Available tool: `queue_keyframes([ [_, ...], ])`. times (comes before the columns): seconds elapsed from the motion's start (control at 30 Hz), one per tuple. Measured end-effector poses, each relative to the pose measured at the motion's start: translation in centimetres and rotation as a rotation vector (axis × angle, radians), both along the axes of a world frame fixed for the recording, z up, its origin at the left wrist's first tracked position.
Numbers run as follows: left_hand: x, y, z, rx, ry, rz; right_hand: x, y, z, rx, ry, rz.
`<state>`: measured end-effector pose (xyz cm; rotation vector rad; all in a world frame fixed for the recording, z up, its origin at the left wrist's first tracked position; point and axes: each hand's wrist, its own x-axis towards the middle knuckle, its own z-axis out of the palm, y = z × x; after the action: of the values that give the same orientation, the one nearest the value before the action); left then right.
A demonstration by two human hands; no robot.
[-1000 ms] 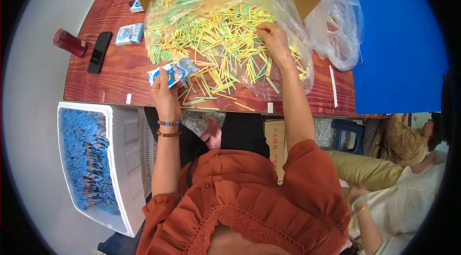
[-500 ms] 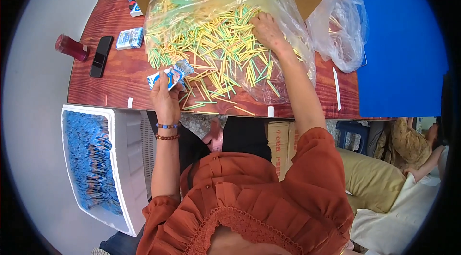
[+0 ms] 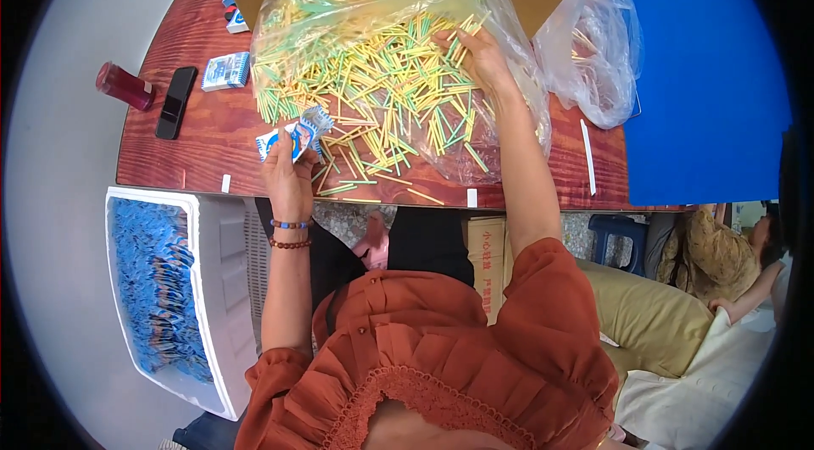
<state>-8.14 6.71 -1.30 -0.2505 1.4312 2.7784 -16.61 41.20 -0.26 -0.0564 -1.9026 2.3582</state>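
My left hand (image 3: 289,183), wearing two beaded bracelets, pinches a small blue and white printed packet (image 3: 298,135) above the table's near edge. Farther off to the right, my right hand (image 3: 485,60) has its fingers closed around several thin yellow and green sticks (image 3: 459,45). A big heap of the same thin sticks (image 3: 373,77) spills from a clear plastic bag (image 3: 356,13) onto the reddish wooden table (image 3: 203,132). My right hand is at the heap's right side; the packet is by its near left edge.
Left of the heap are a blue and white pack (image 3: 225,71), a black phone (image 3: 175,102) and a red bottle (image 3: 125,86). A white foam box (image 3: 197,280) full of blue packets stands below. Rightward lie another clear bag (image 3: 598,69) and a blue board (image 3: 708,86). Another person's hand (image 3: 725,308) shows far right.
My right hand has turned and lifted slightly, and sticks now show between its fingers. My left hand still holds the packet in nearly the same place. The whole view has shifted slightly.
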Motion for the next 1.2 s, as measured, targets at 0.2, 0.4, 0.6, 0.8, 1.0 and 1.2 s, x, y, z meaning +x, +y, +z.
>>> queue_keyframes([
  [0.2,0.1,-0.3,-0.2,0.002,-0.040,-0.041,0.1,-1.5,-0.9,-0.428,0.077,0.018],
  [0.4,0.0,0.4,-0.2,0.063,-0.026,-0.039,2.3,-4.9,-2.7,0.439,0.137,-0.158],
  [0.6,0.0,1.2,-0.4,0.060,-0.026,-0.041,2.4,-5.4,-2.5,0.212,0.103,-0.190],
  [0.8,0.0,3.0,0.0,0.073,-0.038,0.005,6.3,-13.1,5.6,-0.503,0.368,-0.004],
  [1.0,0.4,4.1,1.0,0.065,0.019,0.032,8.2,-19.5,7.0,-0.508,0.475,-0.150],
  [1.2,0.5,4.4,1.0,0.098,0.012,0.064,8.4,-21.7,5.5,-0.278,0.528,-0.213],
])
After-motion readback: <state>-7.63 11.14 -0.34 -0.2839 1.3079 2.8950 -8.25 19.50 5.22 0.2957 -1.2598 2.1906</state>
